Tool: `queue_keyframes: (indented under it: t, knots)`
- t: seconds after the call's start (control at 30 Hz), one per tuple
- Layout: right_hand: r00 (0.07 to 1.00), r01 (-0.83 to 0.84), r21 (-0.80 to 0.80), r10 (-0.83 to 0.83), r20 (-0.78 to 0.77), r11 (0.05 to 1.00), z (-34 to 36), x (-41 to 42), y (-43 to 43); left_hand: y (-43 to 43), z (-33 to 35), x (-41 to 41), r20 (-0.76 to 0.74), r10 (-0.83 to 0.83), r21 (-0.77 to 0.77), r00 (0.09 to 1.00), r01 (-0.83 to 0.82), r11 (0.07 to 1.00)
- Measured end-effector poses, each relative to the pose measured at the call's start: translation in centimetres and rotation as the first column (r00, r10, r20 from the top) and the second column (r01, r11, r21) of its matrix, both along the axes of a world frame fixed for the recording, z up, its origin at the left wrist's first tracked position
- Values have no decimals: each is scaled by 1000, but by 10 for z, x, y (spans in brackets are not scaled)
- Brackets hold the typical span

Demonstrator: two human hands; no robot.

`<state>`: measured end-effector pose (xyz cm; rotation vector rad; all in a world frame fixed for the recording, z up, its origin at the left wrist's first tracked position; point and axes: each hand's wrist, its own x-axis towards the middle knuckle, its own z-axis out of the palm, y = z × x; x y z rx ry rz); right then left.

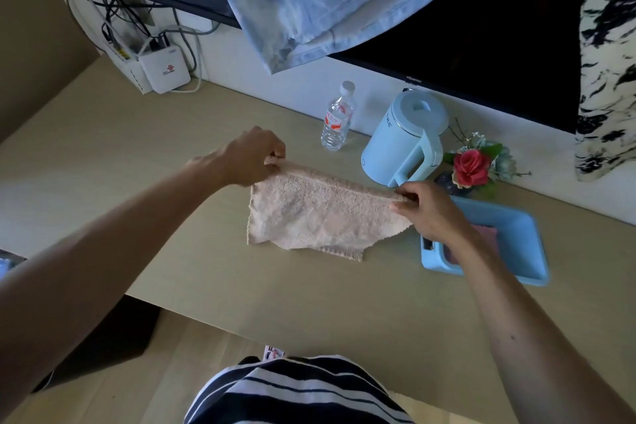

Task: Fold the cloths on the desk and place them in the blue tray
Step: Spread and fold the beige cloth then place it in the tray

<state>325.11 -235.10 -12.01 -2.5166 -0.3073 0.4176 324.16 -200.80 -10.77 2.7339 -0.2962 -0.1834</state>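
At the table's (pixel 206 279) far left corner stands a white router (pixel 165 70). The left hand (pixel 253 158) pinches the far left corner of the beige cloth (pixel 320 213), which is lifted along its far edge at mid-table, its near part resting on the surface. A bottle (pixel 337 120) and a blue kettle (pixel 406 141) stand by the far edge. The right hand (pixel 430 210) pinches the cloth's far right corner. Near the right edge, the blue tray (pixel 516 217) holds a pink cloth (pixel 487 234).
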Motion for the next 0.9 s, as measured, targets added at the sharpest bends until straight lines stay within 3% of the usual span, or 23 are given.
queue_keyframes:
  t: [0.23,0.33,0.5,0.73,0.9]
  knots:
    - [959,72,163,-113,260,984,10,14,-15,10,15,0,247,121,-155,962,-84,984]
    - [963,43,295,-119,243,954,18,11,-24,13,23,-12,282,92,-204,955,-34,978]
    - [998,30,423,-2,-66,906,0,-12,-34,20,-4,-42,102,35,-235,994,-10,972]
    - [920,-50,166,110,-376,985,-90,-65,-36,13,-97,-90,-288,13,-106,957,-46,993]
    - [851,-25,127,88,-517,992,-144,-102,-43,10,-142,-115,-449,5,-69,894,-40,997]
